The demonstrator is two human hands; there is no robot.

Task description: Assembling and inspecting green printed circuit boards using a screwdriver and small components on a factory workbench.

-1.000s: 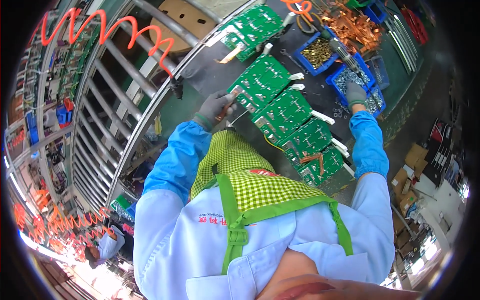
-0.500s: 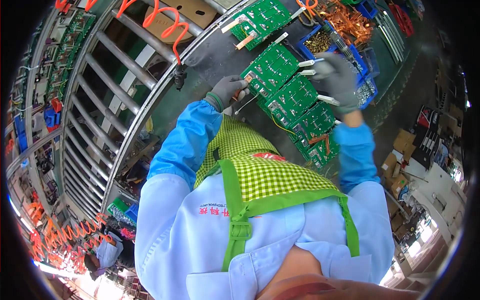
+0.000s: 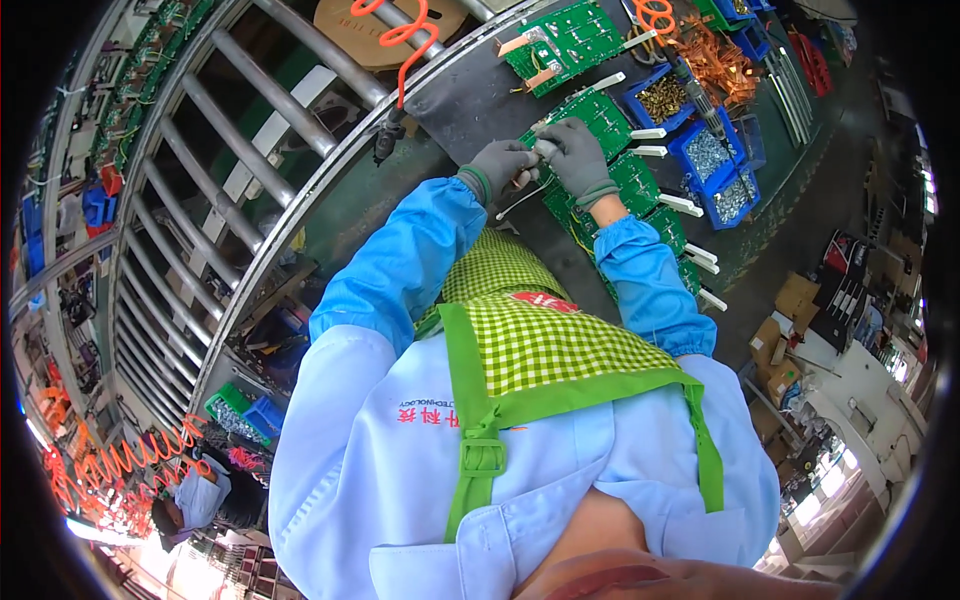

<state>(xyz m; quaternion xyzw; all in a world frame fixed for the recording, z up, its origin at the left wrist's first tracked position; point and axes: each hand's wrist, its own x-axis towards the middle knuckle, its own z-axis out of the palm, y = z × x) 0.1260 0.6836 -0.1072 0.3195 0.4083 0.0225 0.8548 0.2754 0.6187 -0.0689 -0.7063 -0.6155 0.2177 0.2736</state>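
Left hand: my grey-gloved left hand is curled almost closed at the near edge of a green printed circuit board; the fingers seem pinched round something small and pale, but I cannot tell what it is.
Right hand: my grey-gloved right hand lies palm down on the same board, fingers bent, its fingertips meeting those of the left hand; it seems to press on the board more than grasp it, and I cannot tell whether it holds anything.
Why held so: I judge that the two hands meet at one spot so that one steadies the board while the other works a small part at its edge.
Board's place: it lies flat on the dark grey worktop, second in a row of similar boards running away to my right.
White handles: short white tabs stick out from the right side of each board, probably as grips for a carrier.
Far board: another green board with tan blocks lies apart, further up the worktop.
Parts bins: blue plastic trays of small metal parts sit just beside the row, within easy reach of my right hand.
Overhead line: an orange coiled hose hangs down to a dark tool over the bench.
Surface: dark, matt, with a curved metal rail along its left edge.
Room: a factory floor, with racks of boards at the left and cardboard boxes at the right.
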